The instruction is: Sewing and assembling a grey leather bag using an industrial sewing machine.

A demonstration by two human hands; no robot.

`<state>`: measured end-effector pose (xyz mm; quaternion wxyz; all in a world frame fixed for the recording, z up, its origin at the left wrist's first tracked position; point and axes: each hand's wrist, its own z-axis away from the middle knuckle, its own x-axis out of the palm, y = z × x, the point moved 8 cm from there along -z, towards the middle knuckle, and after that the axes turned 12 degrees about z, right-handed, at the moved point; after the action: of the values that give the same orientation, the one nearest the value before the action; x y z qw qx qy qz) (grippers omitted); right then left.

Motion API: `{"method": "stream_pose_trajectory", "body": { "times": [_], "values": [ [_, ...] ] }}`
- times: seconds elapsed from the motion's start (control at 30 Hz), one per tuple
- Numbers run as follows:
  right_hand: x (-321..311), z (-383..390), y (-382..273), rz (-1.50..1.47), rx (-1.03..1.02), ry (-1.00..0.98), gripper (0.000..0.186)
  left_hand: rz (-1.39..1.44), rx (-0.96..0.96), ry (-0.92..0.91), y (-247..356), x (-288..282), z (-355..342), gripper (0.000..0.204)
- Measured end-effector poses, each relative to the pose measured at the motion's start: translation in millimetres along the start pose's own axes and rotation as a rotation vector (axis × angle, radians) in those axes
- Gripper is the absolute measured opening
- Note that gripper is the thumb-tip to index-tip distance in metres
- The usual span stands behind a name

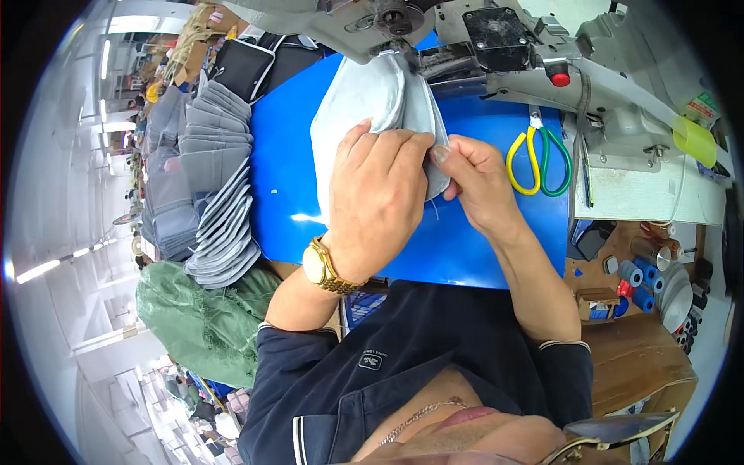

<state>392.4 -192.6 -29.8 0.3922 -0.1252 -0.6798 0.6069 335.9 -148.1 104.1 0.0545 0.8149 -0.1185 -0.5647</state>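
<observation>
A pale grey-blue layered fabric piece (357,94) lies on the blue work surface, its far end under the head of a sewing machine (399,23). My left hand (380,174), a gold watch at its wrist, rests over the near part of the fabric. Its fingers are bent and grip the cloth, though the fingertips are partly hidden. At the fabric's right edge, my right hand (479,180) pinches the rim between thumb and fingers, close to the left fingertips. A loose thread hangs from the near edge.
Scissors with yellow and green handles (540,161) lie right of my right hand. Stacks of grey fabric pieces (221,170) stand along the left edge, above a green sack (198,318). Thread spools (642,279) sit on a lower shelf at right.
</observation>
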Motion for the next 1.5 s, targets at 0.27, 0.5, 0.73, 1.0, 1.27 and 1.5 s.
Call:
{"method": "stream_pose_trajectory", "body": {
  "times": [0.27,0.5,0.73,1.0,1.27,1.5],
  "values": [
    [-9,-37,-14,0.248,-0.070,0.061,0.032,-0.030,0.109,0.017,-22,7,-25,0.021],
    [-9,-44,-4,0.431,-0.072,0.150,0.037,-0.169,0.185,0.028,-30,21,-40,0.016],
    [22,-51,39,-0.030,-0.069,0.037,0.029,-0.208,0.218,0.063,-31,24,-37,0.021],
    [49,-45,52,-0.610,0.038,-0.124,0.026,-0.296,0.285,0.159,-42,11,-11,0.047],
    [44,-37,50,-0.480,0.193,-0.065,0.031,-0.423,0.357,0.033,-44,-2,-7,0.048],
    [42,-40,48,-0.327,0.181,0.024,0.035,-0.378,0.251,0.076,-46,3,-13,0.035]
  ]
}}
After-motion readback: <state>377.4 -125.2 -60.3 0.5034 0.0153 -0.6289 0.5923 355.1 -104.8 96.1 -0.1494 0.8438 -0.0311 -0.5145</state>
